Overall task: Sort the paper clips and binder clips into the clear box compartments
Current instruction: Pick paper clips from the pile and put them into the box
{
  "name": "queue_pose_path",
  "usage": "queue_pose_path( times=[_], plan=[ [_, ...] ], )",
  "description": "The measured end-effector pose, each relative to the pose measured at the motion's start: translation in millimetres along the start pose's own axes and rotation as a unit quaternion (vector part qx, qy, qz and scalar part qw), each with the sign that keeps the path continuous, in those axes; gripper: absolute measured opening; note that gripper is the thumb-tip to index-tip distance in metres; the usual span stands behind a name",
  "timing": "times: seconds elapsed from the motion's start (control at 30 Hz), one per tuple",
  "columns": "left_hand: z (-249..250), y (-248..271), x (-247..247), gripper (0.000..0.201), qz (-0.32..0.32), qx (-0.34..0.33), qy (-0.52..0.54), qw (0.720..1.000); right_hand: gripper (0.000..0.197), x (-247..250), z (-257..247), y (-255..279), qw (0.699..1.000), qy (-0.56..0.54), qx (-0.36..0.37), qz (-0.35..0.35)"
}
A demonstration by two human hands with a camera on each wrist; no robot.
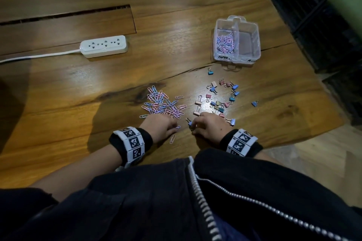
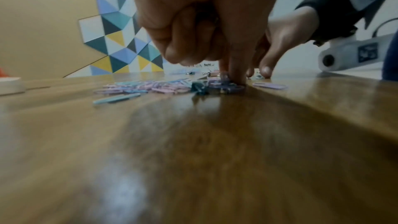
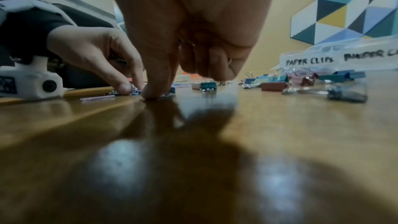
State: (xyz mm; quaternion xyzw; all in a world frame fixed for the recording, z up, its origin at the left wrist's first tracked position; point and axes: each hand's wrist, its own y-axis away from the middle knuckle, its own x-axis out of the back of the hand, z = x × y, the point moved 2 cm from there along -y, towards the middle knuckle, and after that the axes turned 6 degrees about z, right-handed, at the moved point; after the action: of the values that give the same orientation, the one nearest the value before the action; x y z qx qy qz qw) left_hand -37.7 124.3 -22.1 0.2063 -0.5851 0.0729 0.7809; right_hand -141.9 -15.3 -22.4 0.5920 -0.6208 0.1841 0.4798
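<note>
Black zipped jacket (image 1: 195, 201), marker-tagged wristbands (image 1: 131, 143)

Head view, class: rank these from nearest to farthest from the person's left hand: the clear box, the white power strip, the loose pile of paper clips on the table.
1. The pile of paper clips, just beyond the left hand, touching its fingers.
2. The white power strip, farther back, to the left.
3. The clear box, far back on the right, across the table.

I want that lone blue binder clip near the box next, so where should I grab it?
Pinch the blue binder clip by its wire handles, coming from above. They stick up towards the box; the body lies low on the table.
</note>
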Motion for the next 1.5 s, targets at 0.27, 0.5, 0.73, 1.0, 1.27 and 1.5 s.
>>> queue_pose_path(
  times=[0.27,0.5,0.73,1.0,1.27,1.5],
  plan=[
    [-7.6,-4.4,-1.4,0.028,0.021,0.027,-0.002,0.999,0.012,2.0,3.5,-4.8,0.997,-0.058,-0.042,0.007],
    [-44.3,-5.7,14.2,0.025,0.069,0.213,0.461,0.859,0.020,11.9,1.3,-19.0,0.863,-0.492,-0.107,-0.029],
    [-48.1,1.3,15.9,0.026,-0.038,0.230,0.776,0.587,0.027,-4.3,-9.6,-16.2,0.828,-0.473,-0.158,-0.255],
    [-39.4,7.2,2.0,0.019,-0.039,0.086,0.289,0.953,0.033,6.1,-11.4,-20.0,0.917,-0.364,-0.161,-0.009],
    [-27.1,7.1,11.2,0.043,-0.044,0.019,0.110,0.993,0.012,-21.6,-41.7,-16.1,0.988,-0.085,0.099,-0.085],
    [-19.6,4.2,11.8,0.036,-0.074,-0.048,-0.034,0.996,0.025,-27.7,-38.4,-19.5,0.985,0.063,0.136,-0.091]
  ],
)
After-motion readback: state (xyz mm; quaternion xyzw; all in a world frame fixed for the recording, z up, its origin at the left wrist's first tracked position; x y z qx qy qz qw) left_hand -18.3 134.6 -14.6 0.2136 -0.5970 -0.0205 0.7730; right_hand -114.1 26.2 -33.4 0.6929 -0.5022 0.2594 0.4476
